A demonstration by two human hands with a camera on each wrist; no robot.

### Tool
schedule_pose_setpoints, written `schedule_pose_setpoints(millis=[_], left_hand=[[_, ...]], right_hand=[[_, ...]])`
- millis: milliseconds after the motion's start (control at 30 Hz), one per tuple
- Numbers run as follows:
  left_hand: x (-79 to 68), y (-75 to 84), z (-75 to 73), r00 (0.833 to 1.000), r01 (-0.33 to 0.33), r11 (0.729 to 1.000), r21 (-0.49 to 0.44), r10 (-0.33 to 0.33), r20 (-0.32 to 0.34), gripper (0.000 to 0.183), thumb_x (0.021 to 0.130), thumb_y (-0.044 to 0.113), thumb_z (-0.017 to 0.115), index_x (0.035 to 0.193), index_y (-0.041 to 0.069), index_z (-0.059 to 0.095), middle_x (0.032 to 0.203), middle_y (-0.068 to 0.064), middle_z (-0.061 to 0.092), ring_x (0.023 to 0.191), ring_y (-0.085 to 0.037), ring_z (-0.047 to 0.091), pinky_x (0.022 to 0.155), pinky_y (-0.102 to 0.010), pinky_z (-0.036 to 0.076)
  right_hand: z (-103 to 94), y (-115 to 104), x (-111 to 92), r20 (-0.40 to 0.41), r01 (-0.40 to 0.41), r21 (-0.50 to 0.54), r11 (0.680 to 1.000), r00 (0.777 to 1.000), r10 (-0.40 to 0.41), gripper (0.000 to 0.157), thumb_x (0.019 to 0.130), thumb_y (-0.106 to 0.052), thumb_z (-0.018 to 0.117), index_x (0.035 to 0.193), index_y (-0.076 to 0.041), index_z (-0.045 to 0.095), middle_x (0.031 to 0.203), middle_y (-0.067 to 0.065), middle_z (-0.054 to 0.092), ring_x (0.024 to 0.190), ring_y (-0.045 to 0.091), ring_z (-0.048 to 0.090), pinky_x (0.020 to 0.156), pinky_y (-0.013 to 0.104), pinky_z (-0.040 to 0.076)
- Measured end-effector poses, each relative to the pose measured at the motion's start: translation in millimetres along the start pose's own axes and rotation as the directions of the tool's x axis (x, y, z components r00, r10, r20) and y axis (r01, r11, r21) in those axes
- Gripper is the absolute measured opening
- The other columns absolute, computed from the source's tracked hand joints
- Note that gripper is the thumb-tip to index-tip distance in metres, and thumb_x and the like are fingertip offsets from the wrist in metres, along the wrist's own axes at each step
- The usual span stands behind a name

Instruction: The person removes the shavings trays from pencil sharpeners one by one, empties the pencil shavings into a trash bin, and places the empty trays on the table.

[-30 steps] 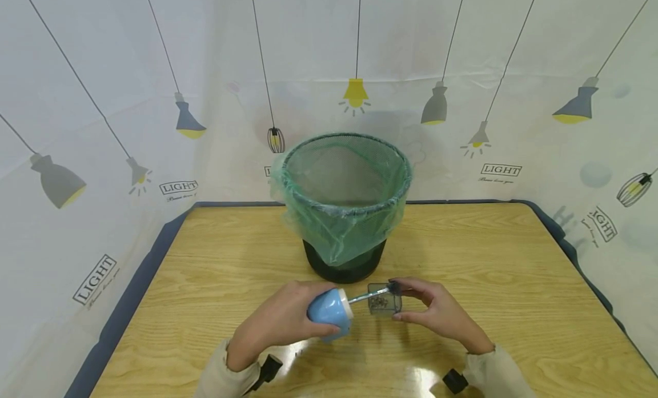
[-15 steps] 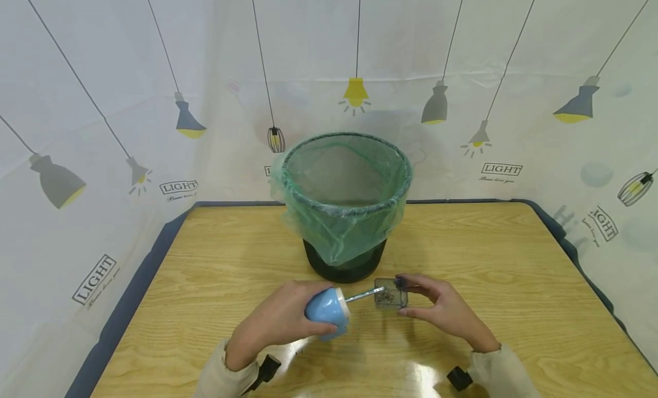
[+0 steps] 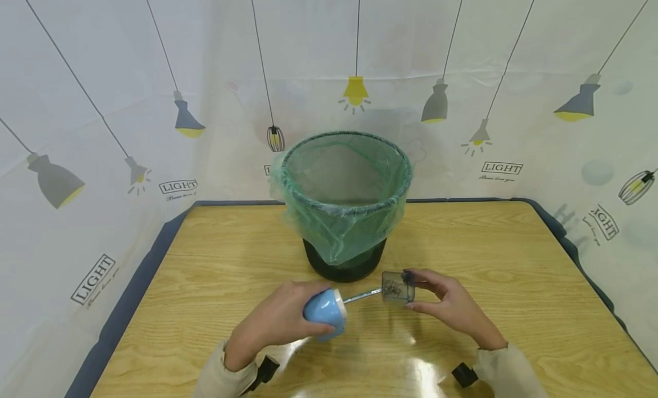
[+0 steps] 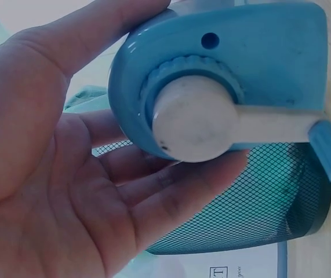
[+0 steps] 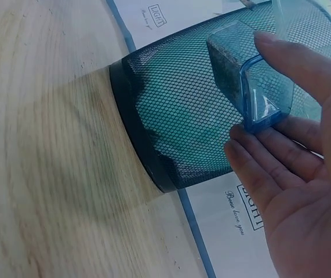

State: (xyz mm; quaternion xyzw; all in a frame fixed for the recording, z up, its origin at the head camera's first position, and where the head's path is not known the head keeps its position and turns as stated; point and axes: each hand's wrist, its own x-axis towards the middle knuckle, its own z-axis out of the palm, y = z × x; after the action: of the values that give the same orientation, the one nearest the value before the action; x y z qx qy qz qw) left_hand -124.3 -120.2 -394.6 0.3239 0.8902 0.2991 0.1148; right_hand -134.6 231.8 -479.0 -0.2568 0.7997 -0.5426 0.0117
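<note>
A blue crank pencil sharpener is held in my left hand, thumb and fingers around its body. Its white crank arm with a blue knob faces the left wrist camera. From its pale-rimmed side a slim silvery rod points right. My right hand pinches a small clear shavings drawer between thumb and fingers, above the table. Dark shavings lie inside it. The rod's tip meets the drawer's left edge in the head view.
Just beyond the hands stands a black mesh bin lined with a green plastic bag. The wooden table ends at a lamp-patterned curtain behind and on both sides. Small dark specks lie near the left wrist.
My right hand has carried the shavings drawer right and slightly farther back, away from the sharpener. My left hand and the sharpener have shifted a little left.
</note>
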Motion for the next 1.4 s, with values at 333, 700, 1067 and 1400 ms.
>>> schedule_pose_setpoints(millis=[333, 700, 1067, 1400], left_hand=[[0.1, -6.4, 5.3, 0.999, 0.026, 1.0, -0.013, -0.026, 0.034, 0.056, 0.079, 0.036, 0.082, 0.126, 0.011, 0.064, 0.107, 0.0, 0.071, 0.087, -0.007, 0.064, 0.072, -0.024, 0.054], [0.2, -16.0, 14.6, 0.999, 0.038, 0.999, 0.033, -0.04, 0.035, 0.06, 0.078, 0.039, 0.084, 0.126, 0.008, 0.065, 0.109, -0.003, 0.071, 0.088, -0.011, 0.065, 0.07, -0.024, 0.053], [0.5, -18.2, 19.2, 0.998, 0.046, 0.998, 0.045, -0.048, 0.033, 0.061, 0.076, 0.037, 0.085, 0.125, 0.007, 0.065, 0.105, -0.004, 0.071, 0.085, -0.011, 0.064, 0.067, -0.024, 0.052], [0.7, -19.7, 21.1, 0.997, 0.065, 0.997, 0.041, -0.067, 0.041, 0.061, 0.076, 0.036, 0.085, 0.126, 0.006, 0.064, 0.106, -0.005, 0.071, 0.084, -0.012, 0.064, 0.067, -0.025, 0.052]], right_hand=[[-4.8, -1, 0, -0.039, -0.012, -0.005, 1.0, 0.999, 0.012, 0.06, 0.087, -0.008, 0.076, 0.142, -0.008, 0.052, 0.134, 0.021, 0.058, 0.119, 0.009, 0.059, 0.1, 0.029, 0.051], [-7.3, 2, -1, -0.055, -0.003, 0.015, 1.0, 0.998, 0.004, 0.06, 0.087, -0.005, 0.075, 0.142, -0.008, 0.051, 0.131, 0.028, 0.057, 0.118, 0.007, 0.06, 0.097, 0.021, 0.05], [-7.8, 2, -1, -0.059, -0.018, 0.024, 1.0, 0.998, 0.02, 0.059, 0.087, -0.006, 0.074, 0.142, -0.007, 0.051, 0.132, 0.027, 0.057, 0.117, 0.009, 0.061, 0.097, 0.027, 0.052], [-8.9, 2, -2, -0.069, -0.052, 0.01, 0.999, 0.996, 0.052, 0.061, 0.088, -0.01, 0.075, 0.143, -0.006, 0.05, 0.135, 0.018, 0.057, 0.117, 0.005, 0.058, 0.097, 0.018, 0.049]])
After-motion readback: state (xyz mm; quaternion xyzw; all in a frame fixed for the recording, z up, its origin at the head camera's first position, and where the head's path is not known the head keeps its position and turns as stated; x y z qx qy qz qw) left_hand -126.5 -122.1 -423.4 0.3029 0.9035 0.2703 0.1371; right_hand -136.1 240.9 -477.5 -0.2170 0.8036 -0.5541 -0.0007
